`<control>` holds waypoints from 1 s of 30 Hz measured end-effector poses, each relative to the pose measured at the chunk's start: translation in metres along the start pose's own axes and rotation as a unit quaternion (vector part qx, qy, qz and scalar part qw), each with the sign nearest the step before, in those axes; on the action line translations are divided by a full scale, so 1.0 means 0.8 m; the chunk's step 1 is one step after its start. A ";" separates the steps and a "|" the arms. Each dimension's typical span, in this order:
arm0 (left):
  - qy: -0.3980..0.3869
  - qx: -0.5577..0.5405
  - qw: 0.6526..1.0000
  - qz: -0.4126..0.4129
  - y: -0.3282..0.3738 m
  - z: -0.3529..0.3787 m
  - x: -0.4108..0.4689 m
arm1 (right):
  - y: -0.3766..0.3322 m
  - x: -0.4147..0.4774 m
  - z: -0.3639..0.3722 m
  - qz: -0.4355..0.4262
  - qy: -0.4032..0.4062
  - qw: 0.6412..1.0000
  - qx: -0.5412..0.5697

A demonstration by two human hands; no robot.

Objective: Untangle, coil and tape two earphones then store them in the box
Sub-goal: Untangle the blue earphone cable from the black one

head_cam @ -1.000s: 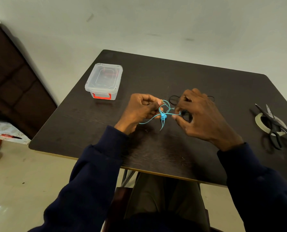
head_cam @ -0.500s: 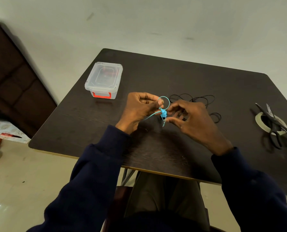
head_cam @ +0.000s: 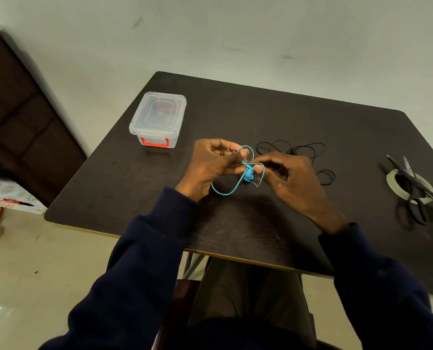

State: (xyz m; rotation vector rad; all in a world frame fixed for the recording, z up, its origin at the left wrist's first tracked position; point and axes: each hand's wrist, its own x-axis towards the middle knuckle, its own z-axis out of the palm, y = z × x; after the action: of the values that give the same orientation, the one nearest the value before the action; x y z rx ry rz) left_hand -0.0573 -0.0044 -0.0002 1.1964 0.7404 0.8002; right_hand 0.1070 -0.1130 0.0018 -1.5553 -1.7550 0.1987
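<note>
Pinching blue earphone (head_cam: 248,175) w/ both grips, left hand (head_cam: 215,164) & right hand (head_cam: 292,179), right of box (head_cam: 175,138). Could tighten tangle if yanked, or snag black earphone (head_cam: 293,151) farther right.

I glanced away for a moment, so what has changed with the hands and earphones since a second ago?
The right hand drew back toward the person, uncovering the black earphone, and a longer loop of the blue earphone hangs below. The left hand still pinches it. Box, scissors, tape unchanged.
</note>
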 end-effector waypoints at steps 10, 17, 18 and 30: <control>0.000 -0.008 1.000 -0.008 -0.006 0.001 0.003 | 0.003 -0.005 0.005 0.129 -0.035 0.973 0.190; -0.007 -0.054 0.997 -0.048 -0.006 -0.002 0.006 | 0.016 -0.013 0.004 0.144 -0.007 0.971 0.192; -0.011 -0.061 0.997 -0.055 -0.006 -0.003 0.006 | 0.017 -0.013 0.002 0.142 -0.002 0.973 0.181; -0.012 -0.103 0.993 -0.057 -0.009 0.001 0.006 | -0.002 -0.009 0.008 0.146 0.039 0.961 0.232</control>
State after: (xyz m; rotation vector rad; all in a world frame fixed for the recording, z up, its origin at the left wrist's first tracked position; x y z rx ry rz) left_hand -0.0527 -0.0017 -0.0071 0.9682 0.6819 0.7470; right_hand 0.1016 -0.1175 -0.0052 -1.4357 -1.2905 0.6390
